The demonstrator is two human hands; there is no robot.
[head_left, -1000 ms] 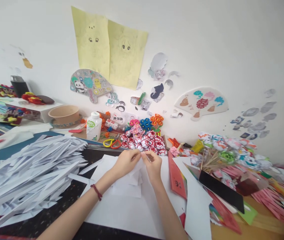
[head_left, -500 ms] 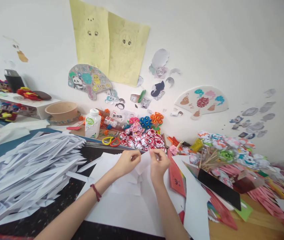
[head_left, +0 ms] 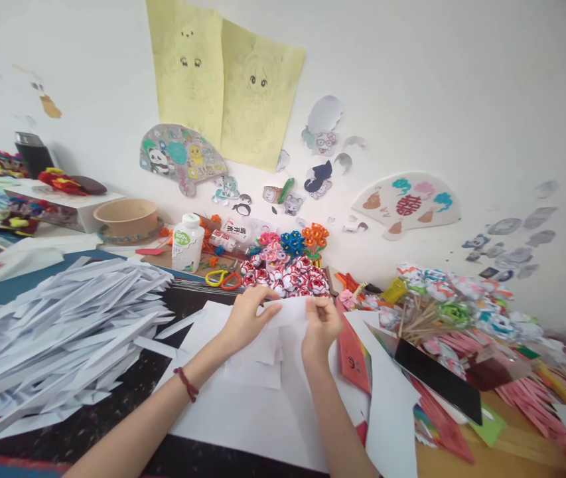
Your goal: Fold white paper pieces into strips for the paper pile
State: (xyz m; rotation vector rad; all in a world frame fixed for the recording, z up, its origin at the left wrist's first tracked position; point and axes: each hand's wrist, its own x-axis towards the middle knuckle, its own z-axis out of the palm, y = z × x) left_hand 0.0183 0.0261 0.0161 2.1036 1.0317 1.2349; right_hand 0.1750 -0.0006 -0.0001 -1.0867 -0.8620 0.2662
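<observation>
- Paper in the making: a small white piece of paper (head_left: 290, 312) spans the gap between two hands, raised above a larger white sheet (head_left: 257, 418) on a crowded desk (head_left: 521, 451).
- Right hand (head_left: 321, 326) pinches the piece's right end between thumb and fingers.
- Left hand (head_left: 247, 320), thumb and fingers parted, is at the other end; whether it touches the paper cannot be told.
- Light and thin by its look, the piece should bend readily, crease under slight pressure and tear if pulled hard. Opposite edges, pinched gently with the fingertips, seem the surest hold; a tight grip mid-sheet would likely crumple it.
- Just below the hands, loose paper pieces (head_left: 255, 373) lie overlapped on the sheet. A heap of white strips (head_left: 64, 332) spreads to the left; red-and-white flowers (head_left: 297, 279) cluster beyond, beside scissors (head_left: 223, 279).
</observation>
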